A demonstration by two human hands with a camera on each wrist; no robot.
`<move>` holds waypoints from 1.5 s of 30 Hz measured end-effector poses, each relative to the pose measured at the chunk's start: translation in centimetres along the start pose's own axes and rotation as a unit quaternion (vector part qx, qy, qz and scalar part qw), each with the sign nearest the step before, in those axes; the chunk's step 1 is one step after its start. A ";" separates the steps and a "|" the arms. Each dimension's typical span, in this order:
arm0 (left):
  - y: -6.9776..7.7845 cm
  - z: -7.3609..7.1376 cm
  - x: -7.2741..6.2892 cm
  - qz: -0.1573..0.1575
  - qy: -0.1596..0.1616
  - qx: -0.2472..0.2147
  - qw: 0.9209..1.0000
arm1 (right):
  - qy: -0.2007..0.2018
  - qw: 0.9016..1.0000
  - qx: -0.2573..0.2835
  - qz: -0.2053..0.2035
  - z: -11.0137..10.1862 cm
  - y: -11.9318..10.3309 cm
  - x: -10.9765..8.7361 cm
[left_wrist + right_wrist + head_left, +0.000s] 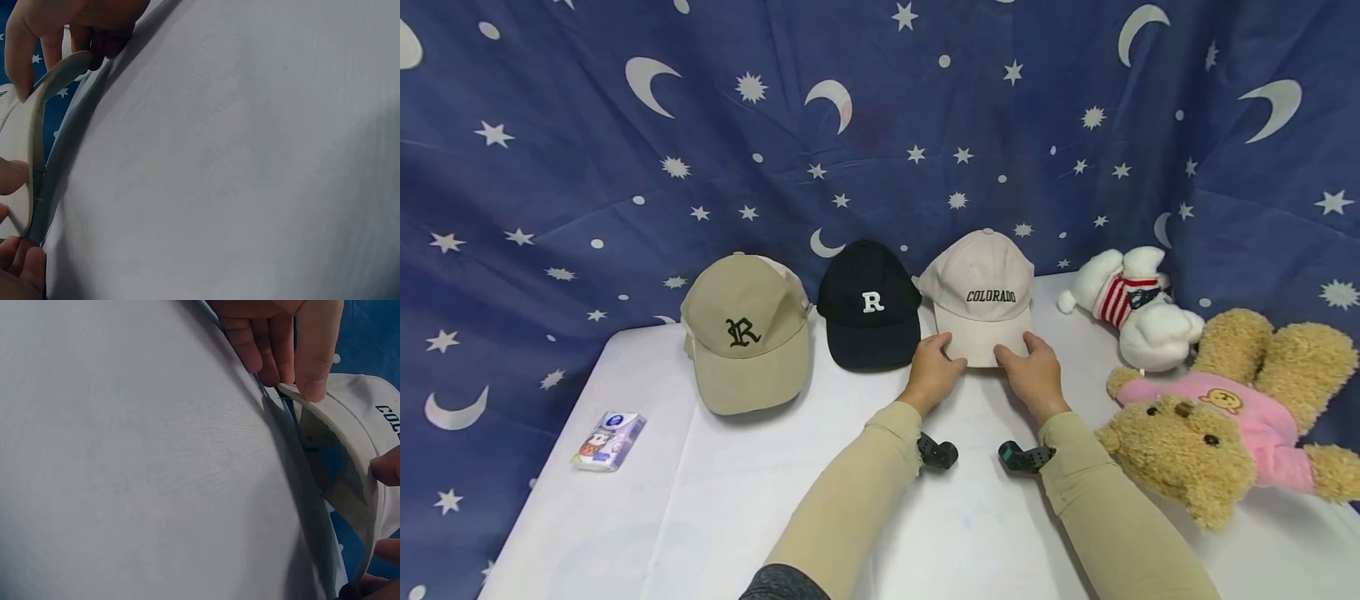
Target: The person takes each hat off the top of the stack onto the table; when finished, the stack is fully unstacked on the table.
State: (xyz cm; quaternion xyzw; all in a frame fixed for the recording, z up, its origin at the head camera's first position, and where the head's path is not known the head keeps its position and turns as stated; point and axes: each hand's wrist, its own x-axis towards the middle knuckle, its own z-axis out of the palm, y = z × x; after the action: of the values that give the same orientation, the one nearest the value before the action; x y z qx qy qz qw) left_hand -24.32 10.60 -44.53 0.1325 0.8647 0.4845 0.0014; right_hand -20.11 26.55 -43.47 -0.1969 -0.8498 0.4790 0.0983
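A cream baseball cap (981,267) lettered COLORADO stands at the back of the white table, its brim facing me. My left hand (934,372) pinches the left side of the brim, thumb on top. At the brim's right side, my right hand (1036,379) has the same kind of pinch. The right wrist view shows the brim (337,428) curving between both hands, with the cap's hollow underside visible. In the left wrist view the brim (31,131) appears edge-on at the far left. A black cap (868,292) with a white R is just left of it.
A khaki cap (748,333) stands further left, with a tissue pack (610,442) in front. On the right lie a white plush toy (1138,308) and a teddy bear (1210,417) in pink. A blue star-patterned curtain (880,108) hangs behind the table (970,533).
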 end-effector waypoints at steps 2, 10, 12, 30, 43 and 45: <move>0.1 0.0 -0.1 -0.002 -0.002 0.006 1.000 | -0.003 1.000 0.003 0.003 0.0 0.0 0.1; 0.1 -0.6 -0.2 -0.027 -0.026 0.028 0.999 | -0.028 1.000 -0.008 0.008 0.4 0.0 0.3; 0.1 -0.7 -0.2 -0.030 -0.028 0.030 0.999 | -0.037 0.999 -0.013 0.009 0.4 0.0 0.4; 0.3 -1.4 -0.3 -0.039 -0.034 0.006 0.999 | -0.032 0.999 -0.034 -0.005 0.6 -0.3 0.3; 1.3 -4.0 -1.2 -0.011 -0.060 -0.004 0.998 | 0.004 0.999 -0.012 -0.042 -0.1 -1.0 -0.4; 1.4 -4.7 -1.4 -0.005 -0.060 0.000 0.998 | 0.005 0.998 -0.007 -0.058 -0.2 -1.3 -0.6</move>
State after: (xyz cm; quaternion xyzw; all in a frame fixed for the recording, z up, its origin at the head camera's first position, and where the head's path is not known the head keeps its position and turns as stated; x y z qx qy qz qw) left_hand -23.22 7.06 -41.03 0.1570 0.8636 0.4760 0.0556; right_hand -19.81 25.87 -42.18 -0.1505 -0.8625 0.4656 0.1290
